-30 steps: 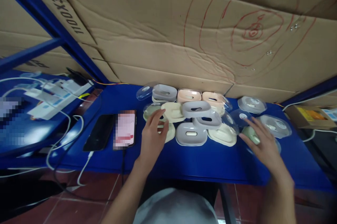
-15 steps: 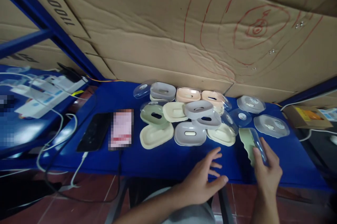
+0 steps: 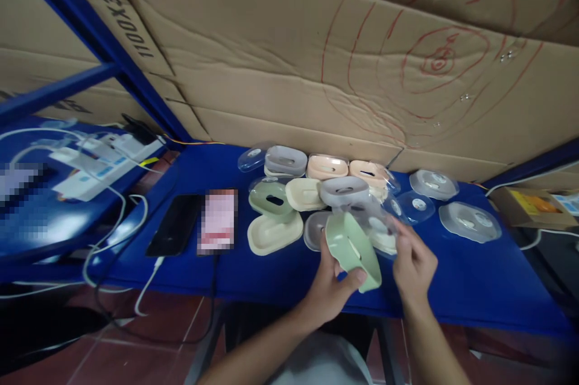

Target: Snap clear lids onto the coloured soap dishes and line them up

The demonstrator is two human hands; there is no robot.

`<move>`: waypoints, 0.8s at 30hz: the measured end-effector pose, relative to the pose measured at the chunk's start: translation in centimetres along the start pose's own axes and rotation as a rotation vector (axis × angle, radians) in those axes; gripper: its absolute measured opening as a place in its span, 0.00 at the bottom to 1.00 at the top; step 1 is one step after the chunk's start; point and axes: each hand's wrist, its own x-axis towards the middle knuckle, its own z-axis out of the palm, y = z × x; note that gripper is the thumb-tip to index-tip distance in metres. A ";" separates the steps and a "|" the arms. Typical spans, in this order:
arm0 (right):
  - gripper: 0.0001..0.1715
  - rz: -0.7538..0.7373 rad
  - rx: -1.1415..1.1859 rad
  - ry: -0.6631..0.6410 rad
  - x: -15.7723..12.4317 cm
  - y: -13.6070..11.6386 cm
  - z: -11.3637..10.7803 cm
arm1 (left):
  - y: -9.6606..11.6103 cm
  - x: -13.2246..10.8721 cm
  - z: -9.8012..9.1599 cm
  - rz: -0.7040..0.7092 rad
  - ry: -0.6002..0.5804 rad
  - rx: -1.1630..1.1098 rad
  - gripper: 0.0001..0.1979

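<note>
My left hand (image 3: 332,285) is wrapped round a green soap dish (image 3: 355,252), tilted up with its slotted inside towards me. Close by on the right, my right hand (image 3: 414,264) pinches a clear plastic lid (image 3: 383,221), held apart from the green dish. The lid's see-through edges are hard to make out. Behind them lie grey, cream, peach and green soap dish parts, among them a cream tray (image 3: 275,234), a grey dish (image 3: 344,190) and another green dish (image 3: 271,199). The raised green dish partly hides a grey dish (image 3: 314,231).
Lidded grey dishes (image 3: 470,222) and a loose clear lid (image 3: 415,208) lie at the right. A black phone (image 3: 174,225) and a blurred-out pink-screened device (image 3: 218,220) lie left. A power strip (image 3: 104,165) with cables stands further left. Cardboard (image 3: 271,71) walls the back.
The green dish has moved left from my right hand into my left hand, which has closed on it. My right hand has come left and now holds the clear lid separately.
</note>
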 end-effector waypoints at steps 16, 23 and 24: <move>0.27 -0.354 -0.045 -0.382 11.7 -1.3 4.3 | 4.4 3.8 -4.0 0.078 0.195 -0.081 0.66; 0.19 -0.361 0.151 -0.771 9.8 -5.2 5.0 | 6.5 3.8 -4.9 0.216 0.230 0.032 0.61; 0.19 -0.317 0.144 -0.705 10.4 -4.8 5.3 | 6.7 3.8 -5.2 0.234 0.248 0.075 0.61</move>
